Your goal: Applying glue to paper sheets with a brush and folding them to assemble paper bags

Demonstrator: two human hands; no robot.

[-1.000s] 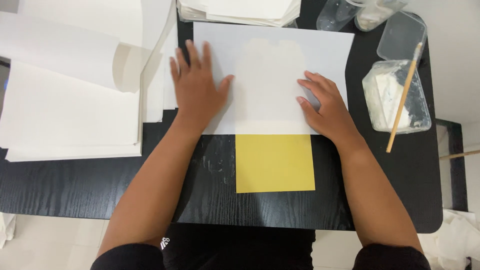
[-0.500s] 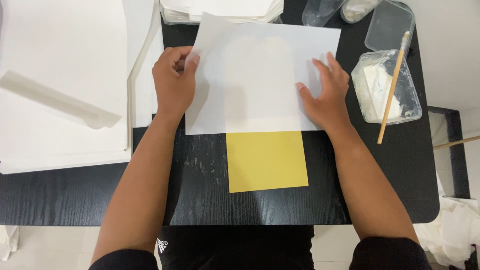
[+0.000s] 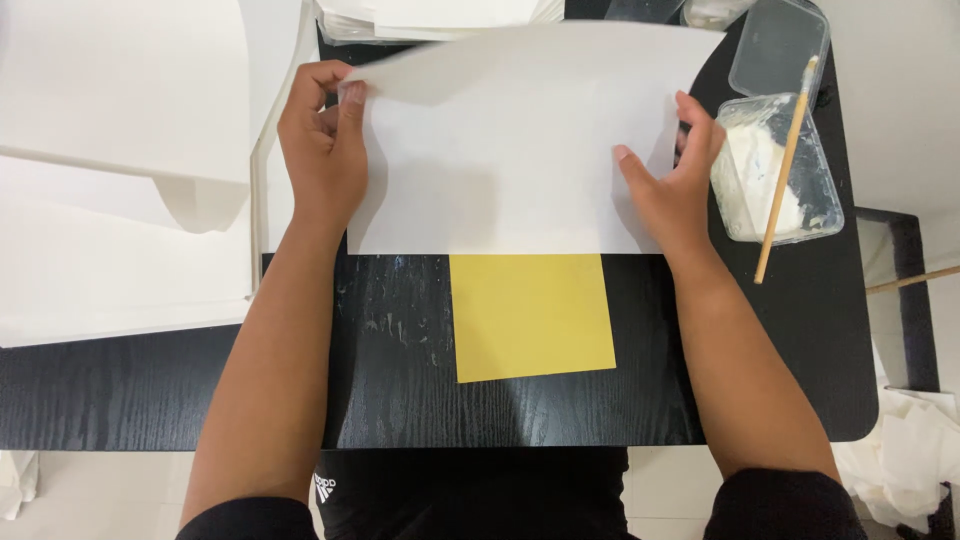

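Paper stacks (image 3: 110,150) lie at far left on the black table (image 3: 400,400), one sheet curling. Left hand (image 3: 322,150) pinches the upper left corner of the white sheet (image 3: 510,150), thumb under, fingers narrow and closed on the edge; that corner is lifted and bowed. Sheet's near edge rests on the table, overlapping the top of the yellow square (image 3: 530,315). Right hand (image 3: 672,180) grips the sheet's right edge, fingers spread wide. Right of it: plastic tub of white paste (image 3: 775,170) with a brush (image 3: 785,165) laid across. Judgement: hold both edges evenly, avoid creasing, keep the near edge square to the yellow piece.
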